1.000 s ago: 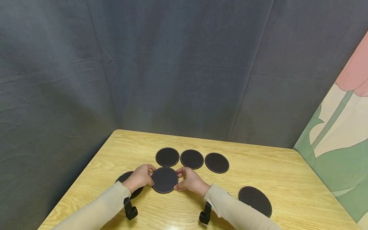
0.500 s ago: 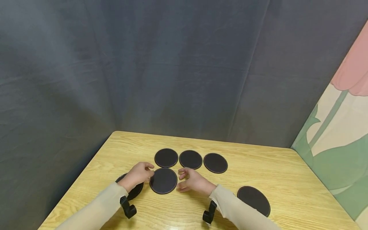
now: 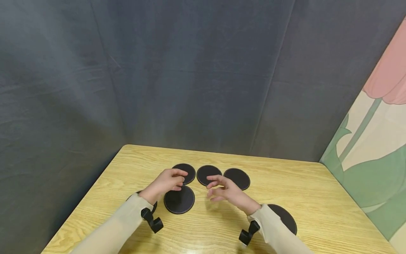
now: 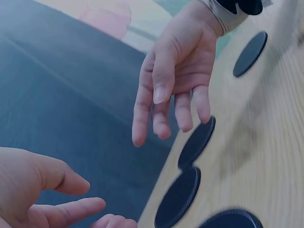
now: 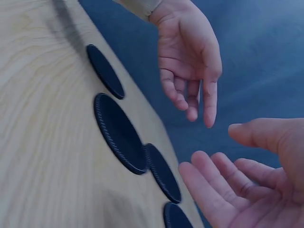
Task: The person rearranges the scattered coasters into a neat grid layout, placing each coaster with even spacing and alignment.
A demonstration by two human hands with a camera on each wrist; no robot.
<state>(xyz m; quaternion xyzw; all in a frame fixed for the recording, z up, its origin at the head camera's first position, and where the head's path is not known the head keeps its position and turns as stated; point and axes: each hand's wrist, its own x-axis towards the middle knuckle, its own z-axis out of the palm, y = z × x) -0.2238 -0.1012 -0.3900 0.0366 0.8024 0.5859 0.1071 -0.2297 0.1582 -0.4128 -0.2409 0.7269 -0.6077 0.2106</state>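
Observation:
Both hands are raised over the table with relaxed, parted fingers and nothing in them. In the head view the left hand point(image 3: 167, 184) overlaps the back-left round black coaster point(image 3: 188, 172) and the top of the front coaster point(image 3: 179, 201). The right hand point(image 3: 229, 192) hovers just right of that front coaster, its fingertips overlapping the middle back coaster point(image 3: 207, 173). A third coaster point(image 3: 238, 178) ends the back row on the right. All lie flat, with stitched rims visible in the right wrist view on the nearest coaster point(image 5: 119, 135).
Another coaster point(image 3: 155, 207) lies at the left, mostly hidden under the left wrist. One more coaster point(image 3: 284, 218) is at the right, partly behind the right sleeve. The wooden table point(image 3: 323, 197) meets a dark grey curtain point(image 3: 196, 88) at its back edge.
Both hands have let go of the front coaster's sides and lifted off the table. The left hand moved up and right, the right hand up and right; the coaster stays below the back row.

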